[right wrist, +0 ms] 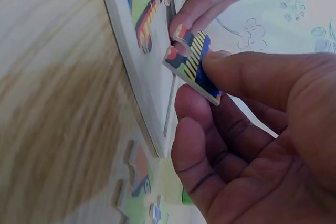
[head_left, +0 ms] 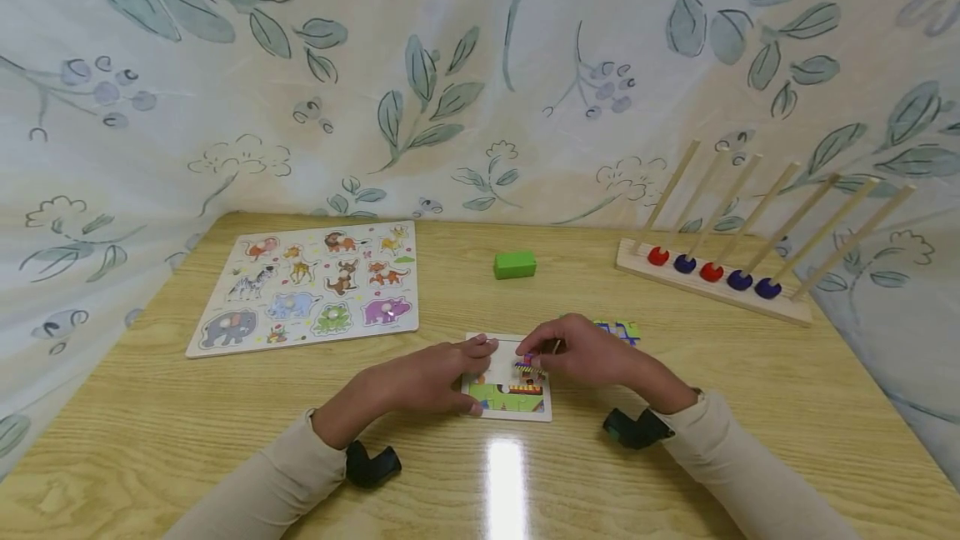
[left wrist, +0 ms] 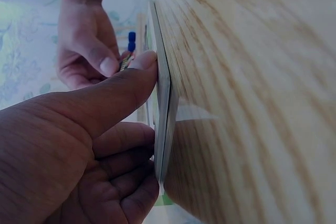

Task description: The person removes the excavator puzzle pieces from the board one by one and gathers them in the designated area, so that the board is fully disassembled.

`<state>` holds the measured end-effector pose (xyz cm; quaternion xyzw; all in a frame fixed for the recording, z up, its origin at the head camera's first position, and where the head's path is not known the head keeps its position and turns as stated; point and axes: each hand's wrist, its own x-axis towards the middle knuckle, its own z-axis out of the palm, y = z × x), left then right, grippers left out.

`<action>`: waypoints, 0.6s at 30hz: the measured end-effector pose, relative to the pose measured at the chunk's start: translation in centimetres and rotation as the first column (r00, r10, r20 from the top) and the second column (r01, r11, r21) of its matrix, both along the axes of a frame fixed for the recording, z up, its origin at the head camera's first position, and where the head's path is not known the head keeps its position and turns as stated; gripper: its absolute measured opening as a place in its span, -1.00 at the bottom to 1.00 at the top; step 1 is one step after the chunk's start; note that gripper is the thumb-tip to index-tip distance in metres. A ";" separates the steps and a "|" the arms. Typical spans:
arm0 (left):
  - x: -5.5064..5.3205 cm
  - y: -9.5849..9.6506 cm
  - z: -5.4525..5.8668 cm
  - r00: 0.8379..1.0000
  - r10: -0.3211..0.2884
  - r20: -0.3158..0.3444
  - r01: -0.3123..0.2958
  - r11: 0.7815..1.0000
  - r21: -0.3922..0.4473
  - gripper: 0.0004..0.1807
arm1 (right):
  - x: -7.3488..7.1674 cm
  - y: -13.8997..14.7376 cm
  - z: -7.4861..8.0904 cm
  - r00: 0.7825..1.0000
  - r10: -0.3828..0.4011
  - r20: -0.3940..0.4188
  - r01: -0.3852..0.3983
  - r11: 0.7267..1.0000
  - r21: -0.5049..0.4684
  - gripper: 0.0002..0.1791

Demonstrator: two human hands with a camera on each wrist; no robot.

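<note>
A small wooden jigsaw tray [head_left: 495, 419] lies on the table, with joined green pieces [head_left: 487, 397] along its near side and a bare white part beyond. My left hand [head_left: 427, 373] rests on its left side, thumb at the near corner and fingertips toward the far one; the left wrist view has the thumb [left wrist: 144, 61] on the rim. Over the tray's right side, my right hand [head_left: 585, 350] pinches a jigsaw piece [right wrist: 191, 59] between thumb and fingers. The piece is tilted, with yellow-black stripes, blue and red on its face.
Loose jigsaw pieces [head_left: 626, 330] lie beyond my right hand, partly hidden by it. A green block [head_left: 514, 265] sits farther back. An animal peg puzzle [head_left: 315, 286] is at the left; a wooden peg stand [head_left: 712, 282] with red and blue beads stands at the back right, near the curtain.
</note>
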<state>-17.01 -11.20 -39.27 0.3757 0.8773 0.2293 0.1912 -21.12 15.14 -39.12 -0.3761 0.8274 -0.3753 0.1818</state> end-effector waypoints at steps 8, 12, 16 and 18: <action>0.1 -0.1 0.2 0.999 0.017 0.027 -0.017 1.000 0.011 -0.34 | -0.2 0.5 -0.1 1.000 0.000 0.005 0.000 1.000 -0.017 -0.82; 0.1 -0.1 0.1 0.999 0.020 0.038 -0.021 1.000 0.021 -0.31 | -0.2 0.8 0.0 1.000 -0.001 0.001 0.001 1.000 -0.007 -0.82; 0.1 -0.1 0.0 0.999 0.022 0.043 -0.023 0.999 0.022 -0.31 | -0.2 1.3 0.2 1.000 0.016 0.000 -0.016 1.000 -0.005 -0.82; 0.1 0.0 0.0 0.999 0.023 0.044 -0.024 1.000 0.017 -0.31 | -0.2 1.5 0.2 1.000 0.028 0.002 -0.028 1.000 -0.003 -0.82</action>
